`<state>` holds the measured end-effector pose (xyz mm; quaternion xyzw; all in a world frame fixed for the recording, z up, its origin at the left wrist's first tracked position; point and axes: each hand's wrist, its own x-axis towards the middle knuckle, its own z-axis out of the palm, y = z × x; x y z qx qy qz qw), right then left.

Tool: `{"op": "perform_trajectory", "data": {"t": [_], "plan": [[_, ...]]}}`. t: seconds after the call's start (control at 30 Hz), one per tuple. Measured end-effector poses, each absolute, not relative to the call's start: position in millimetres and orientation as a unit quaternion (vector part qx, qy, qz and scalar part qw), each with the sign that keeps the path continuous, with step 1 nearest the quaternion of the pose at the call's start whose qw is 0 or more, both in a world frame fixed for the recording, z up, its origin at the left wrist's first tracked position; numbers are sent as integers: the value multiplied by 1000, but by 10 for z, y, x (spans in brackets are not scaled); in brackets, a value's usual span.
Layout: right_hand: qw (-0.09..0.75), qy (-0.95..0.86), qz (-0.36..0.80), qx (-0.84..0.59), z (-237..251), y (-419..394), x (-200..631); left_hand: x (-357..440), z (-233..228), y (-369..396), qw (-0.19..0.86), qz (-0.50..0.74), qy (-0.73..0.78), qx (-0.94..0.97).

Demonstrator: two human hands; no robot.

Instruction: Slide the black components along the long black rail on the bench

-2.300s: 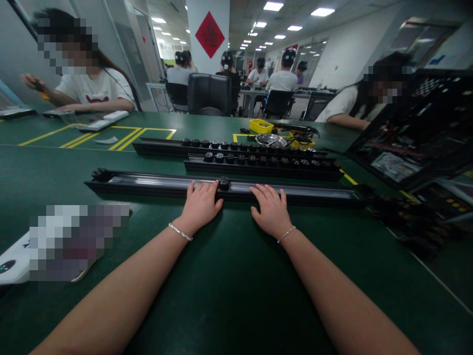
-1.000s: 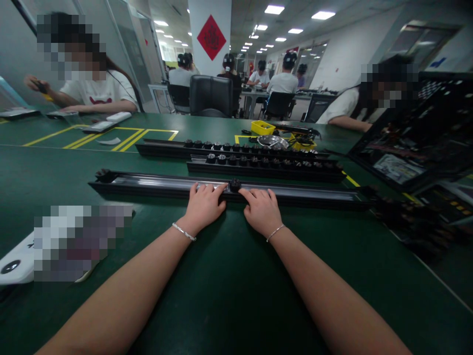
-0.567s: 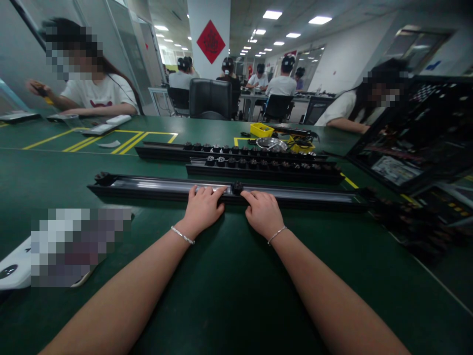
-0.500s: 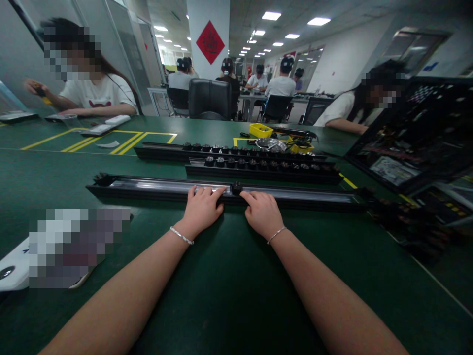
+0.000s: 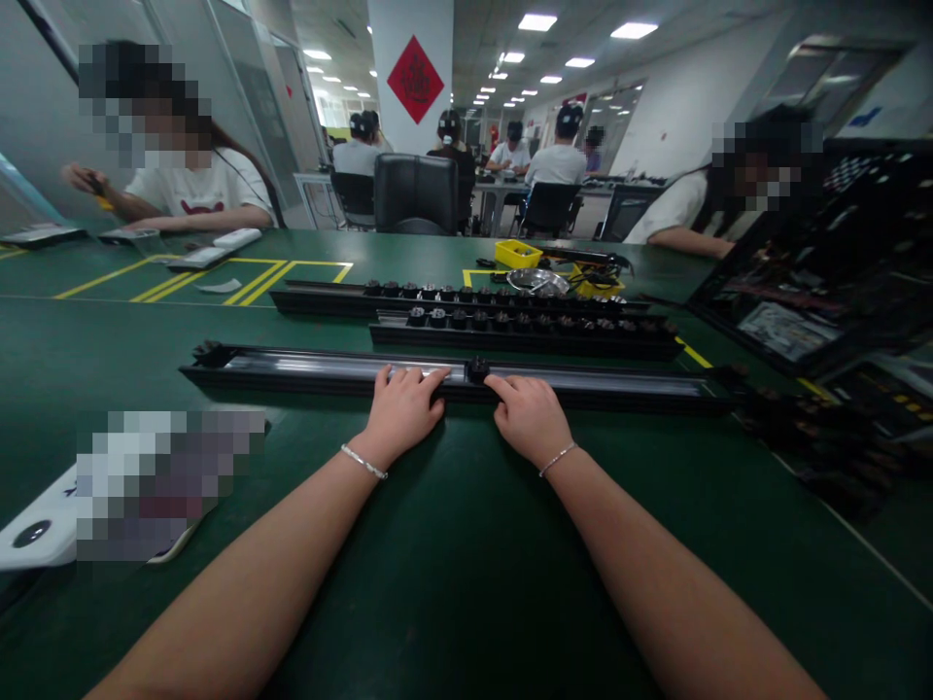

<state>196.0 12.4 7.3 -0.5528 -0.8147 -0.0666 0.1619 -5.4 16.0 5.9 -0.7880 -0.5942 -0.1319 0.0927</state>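
A long black rail (image 5: 335, 381) with a shiny inner channel lies crosswise on the green table in front of me. A small black block (image 5: 478, 369) sits in its channel near the middle. My left hand (image 5: 404, 406) rests on the near edge of the rail, left of the block, with fingers spread and fingertips over the channel. Against the block's right side lies the index fingertip of my right hand (image 5: 534, 413); its other fingers are bent and the hand grips nothing visible. Another dark piece (image 5: 209, 352) is at the rail's left end.
Behind lie two black rails, the far rail (image 5: 313, 297) and the nearer rail (image 5: 525, 340), both with rows of small black parts. A yellow tray (image 5: 517, 255) and metal dish (image 5: 537, 282) stand beyond. A white device (image 5: 44, 530) lies left. Co-workers sit on both sides.
The view has shifted slightly, moving the whole scene a little to the right. The gap between my left index fingertip and the block looks slightly wider. My right fingertip stays at the block.
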Motion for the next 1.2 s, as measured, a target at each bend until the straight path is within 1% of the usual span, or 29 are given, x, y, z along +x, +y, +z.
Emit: {"op": "perform_trajectory", "data": {"t": [0.17, 0.37, 0.7, 0.93, 1.2], "plan": [[145, -818, -76, -552, 86, 119, 1970, -55, 52, 167, 91, -128, -597, -787], [152, -818, -71, -551, 81, 129, 1995, -65, 43, 174, 100, -128, -592, -789], [131, -817, -77, -555, 96, 141, 2062, -61, 44, 168, 99, -127, -595, -787], [143, -817, -69, -554, 94, 157, 2087, -72, 50, 170, 103, -123, -594, -789], [135, -814, -74, -560, 117, 157, 2115, -80, 44, 177, 95, -130, -589, -792]]}}
